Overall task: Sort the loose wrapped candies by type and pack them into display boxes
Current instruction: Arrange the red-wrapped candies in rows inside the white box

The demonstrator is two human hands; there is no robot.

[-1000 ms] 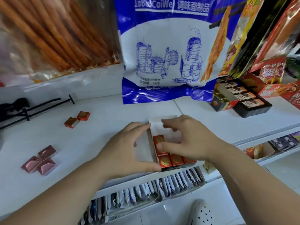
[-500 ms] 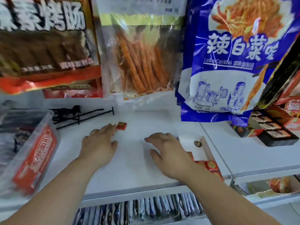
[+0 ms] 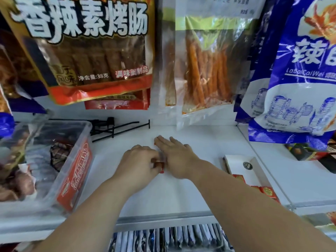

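- The left hand is curled, its fingers pinched on a small red wrapped candy just above the white shelf.
- The right hand lies flat and open, palm down, fingers stretched toward the back of the shelf; it sits right beside the left hand, touching the same candy on its thumb side. Something red peeks out at its fingertips, but I can't tell what it is.
- The white display box lies open near the right forearm, with red and gold candies packed in its near end and the far end bare.
- A clear plastic bin with a red label stands on the left of the shelf, full of mixed wrapped sweets.
- Black metal hooks lie at the back.
- Snack bags hang above.
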